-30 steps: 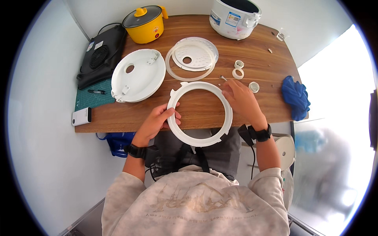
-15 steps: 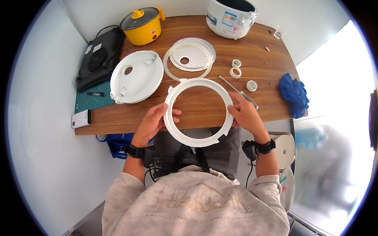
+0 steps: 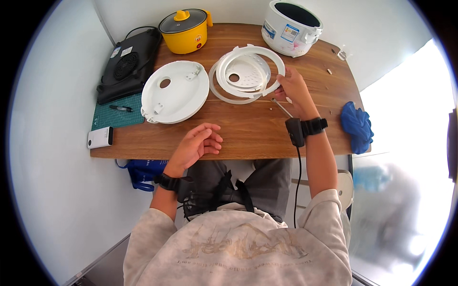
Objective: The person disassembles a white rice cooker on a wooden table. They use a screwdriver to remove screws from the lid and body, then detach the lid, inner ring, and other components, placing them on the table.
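Over the holed white disc [image 3: 250,73], your right hand [image 3: 298,90] now pinches the notched white ring [image 3: 220,72], moved away from your lap; your left hand [image 3: 196,145] has let go, half-curled and empty, so it's one-handed now.

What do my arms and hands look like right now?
Your left hand and right hand are bare. Each wears a black wrist strap with a boxy black device; a black cable hangs from the right one. Mottled beige sleeves end near the elbows.
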Demonstrator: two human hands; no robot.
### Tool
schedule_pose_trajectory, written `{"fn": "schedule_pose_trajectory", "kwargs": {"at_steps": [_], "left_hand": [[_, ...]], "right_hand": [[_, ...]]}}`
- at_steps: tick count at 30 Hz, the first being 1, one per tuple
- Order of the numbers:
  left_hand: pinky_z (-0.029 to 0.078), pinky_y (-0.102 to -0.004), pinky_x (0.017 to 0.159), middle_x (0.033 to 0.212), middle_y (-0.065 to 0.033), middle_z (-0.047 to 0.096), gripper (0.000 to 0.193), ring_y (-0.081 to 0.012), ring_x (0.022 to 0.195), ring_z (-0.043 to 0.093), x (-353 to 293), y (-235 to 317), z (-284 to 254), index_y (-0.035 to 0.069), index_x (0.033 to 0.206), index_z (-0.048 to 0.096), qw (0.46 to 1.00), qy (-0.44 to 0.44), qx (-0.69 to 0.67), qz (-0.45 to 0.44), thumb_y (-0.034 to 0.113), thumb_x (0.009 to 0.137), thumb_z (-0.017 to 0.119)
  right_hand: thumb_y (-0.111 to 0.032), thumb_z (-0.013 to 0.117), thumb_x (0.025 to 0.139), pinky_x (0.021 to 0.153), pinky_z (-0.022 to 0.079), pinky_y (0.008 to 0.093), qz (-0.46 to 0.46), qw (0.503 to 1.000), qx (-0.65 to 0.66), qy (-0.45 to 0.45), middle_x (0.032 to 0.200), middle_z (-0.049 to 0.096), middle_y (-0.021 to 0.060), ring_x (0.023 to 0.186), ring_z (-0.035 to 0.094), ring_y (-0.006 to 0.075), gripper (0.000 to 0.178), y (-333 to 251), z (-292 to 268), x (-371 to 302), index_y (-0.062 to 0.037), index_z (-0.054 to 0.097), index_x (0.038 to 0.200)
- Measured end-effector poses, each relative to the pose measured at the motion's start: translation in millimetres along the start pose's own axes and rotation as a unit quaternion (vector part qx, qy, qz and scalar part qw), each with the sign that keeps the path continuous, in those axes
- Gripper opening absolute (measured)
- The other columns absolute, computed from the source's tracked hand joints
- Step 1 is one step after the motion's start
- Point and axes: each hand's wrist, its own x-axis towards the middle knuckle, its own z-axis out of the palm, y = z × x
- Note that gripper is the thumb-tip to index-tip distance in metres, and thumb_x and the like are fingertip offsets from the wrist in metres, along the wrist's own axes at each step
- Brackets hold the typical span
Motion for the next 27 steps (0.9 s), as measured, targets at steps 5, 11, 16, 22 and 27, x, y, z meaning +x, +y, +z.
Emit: {"fn": "schedule_pose_trajectory", "kwargs": {"at_steps": [5,11,16,22,27], "left_hand": [[0.058,-0.0281,0.076,0.098,-0.0073,0.068,0.024,-0.0141,0.085,0.068,0,-4,-3,0.003,0.122,0.059,1.000,0.008,-0.002,0.015,0.018,0.108,0.047],[0.058,-0.0286,0.077,0.097,-0.0067,0.067,0.022,-0.0138,0.084,0.068,-2,-3,1,0.003,0.119,0.059,1.000,0.016,0.003,0.016,0.018,0.108,0.048],[0.058,-0.0287,0.077,0.097,-0.0071,0.067,0.022,-0.0141,0.085,0.068,-2,-3,-1,0.003,0.118,0.059,1.000,0.016,0.005,0.018,0.018,0.108,0.047],[0.058,-0.0278,0.077,0.103,-0.0082,0.068,0.022,-0.0146,0.086,0.068,-1,-8,0,0.005,0.123,0.057,0.999,0.028,-0.017,0.034,0.016,0.106,0.049],[0.058,-0.0261,0.075,0.116,-0.0106,0.069,0.029,-0.0143,0.086,0.068,-9,3,-10,0.006,0.130,0.055,0.987,0.118,-0.099,0.041,0.020,0.105,0.052]], "right_hand": [[-0.013,0.058,0.102,0.062,0.062,0.0303,0.019,0.999,0.014,-0.026,0.101,0.068,0.0142,0.073,0.070,0.0169,0.038,4,26,29,0.0039,0.048,0.134],[-0.012,0.061,0.099,0.064,0.064,0.0309,0.055,0.996,0.041,-0.056,0.109,0.068,0.0167,0.076,0.073,0.0192,0.045,12,41,26,0.0063,0.045,0.137],[-0.007,0.061,0.095,0.065,0.064,0.0317,0.071,0.991,0.080,-0.078,0.109,0.067,0.0196,0.077,0.073,0.0207,0.054,4,40,22,0.0062,0.039,0.143],[-0.002,0.061,0.092,0.068,0.064,0.0313,0.070,0.987,0.133,-0.058,0.111,0.067,0.0214,0.083,0.074,0.0215,0.063,4,44,17,0.0051,0.033,0.147],[-0.007,0.062,0.092,0.071,0.062,0.0319,0.040,0.995,0.071,-0.057,0.121,0.066,0.0180,0.085,0.073,0.0212,0.062,14,35,9,0.0014,0.035,0.148]]}}
